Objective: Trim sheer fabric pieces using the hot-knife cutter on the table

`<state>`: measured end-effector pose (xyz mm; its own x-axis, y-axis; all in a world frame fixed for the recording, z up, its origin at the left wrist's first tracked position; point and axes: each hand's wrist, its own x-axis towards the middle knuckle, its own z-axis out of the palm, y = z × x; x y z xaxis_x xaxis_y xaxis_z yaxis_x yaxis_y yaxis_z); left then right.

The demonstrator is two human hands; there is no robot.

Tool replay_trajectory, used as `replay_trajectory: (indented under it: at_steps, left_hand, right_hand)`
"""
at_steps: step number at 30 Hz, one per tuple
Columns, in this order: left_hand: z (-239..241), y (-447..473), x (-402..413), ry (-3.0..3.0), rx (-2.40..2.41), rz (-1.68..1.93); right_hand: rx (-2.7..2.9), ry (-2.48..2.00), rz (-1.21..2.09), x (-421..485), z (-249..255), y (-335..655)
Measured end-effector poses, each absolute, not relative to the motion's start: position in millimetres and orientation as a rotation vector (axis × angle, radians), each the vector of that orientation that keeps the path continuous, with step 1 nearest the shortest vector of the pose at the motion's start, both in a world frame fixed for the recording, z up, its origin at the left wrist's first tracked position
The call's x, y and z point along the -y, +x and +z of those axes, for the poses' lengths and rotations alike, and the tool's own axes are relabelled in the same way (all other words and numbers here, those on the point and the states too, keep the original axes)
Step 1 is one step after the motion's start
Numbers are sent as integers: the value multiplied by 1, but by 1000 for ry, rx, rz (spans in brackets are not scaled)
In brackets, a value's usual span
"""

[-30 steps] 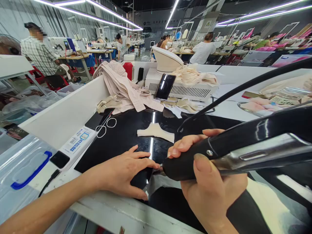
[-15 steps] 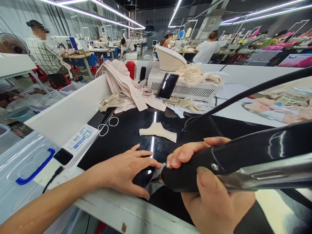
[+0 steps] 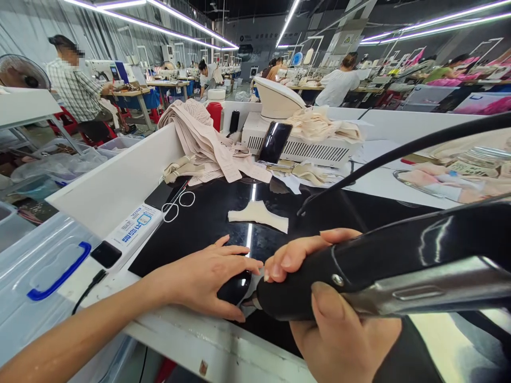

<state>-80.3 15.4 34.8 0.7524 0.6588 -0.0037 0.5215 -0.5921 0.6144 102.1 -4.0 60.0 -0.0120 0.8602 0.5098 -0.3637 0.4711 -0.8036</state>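
Observation:
My right hand (image 3: 339,324) is wrapped round the black handle of a large tool (image 3: 383,266) with a shiny metal underside and a black cable. Its tip meets the glossy black work surface (image 3: 207,223) near the front edge. My left hand (image 3: 199,276) lies flat beside that tip, fingers spread, pressing down on something dark that I cannot make out. A small cream fabric piece (image 3: 258,214) lies on the black surface just beyond both hands.
Scissors (image 3: 178,205) and a white labelled box (image 3: 133,230) lie at the left. A heap of beige fabric (image 3: 203,141), a phone (image 3: 273,142) and a white machine (image 3: 295,143) stand behind. A clear bin with a blue handle (image 3: 56,271) is lower left. Other people work at far tables.
The tool's tip and my right hand have slid slightly left toward my left hand, which has stayed flat in place.

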Motion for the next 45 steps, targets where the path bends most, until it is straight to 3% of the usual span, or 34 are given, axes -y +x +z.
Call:
replay_trajectory:
  at_steps: [8,16,20,45]
  left_hand:
    - [36,-95,-20,2568,-813,324]
    - [39,-95,-33,2871,-1130,483]
    - [34,-74,-22,2713,-1234,615]
    - [25,-42,-14,2433,-1006,375]
  right_hand:
    - [1103,-602,837,-11,79,121]
    - [1046,-676,774,-16,77,139]
    - [1056,-665,781,-15,74,137]
    - [1085,-637,737,-24,64,131]
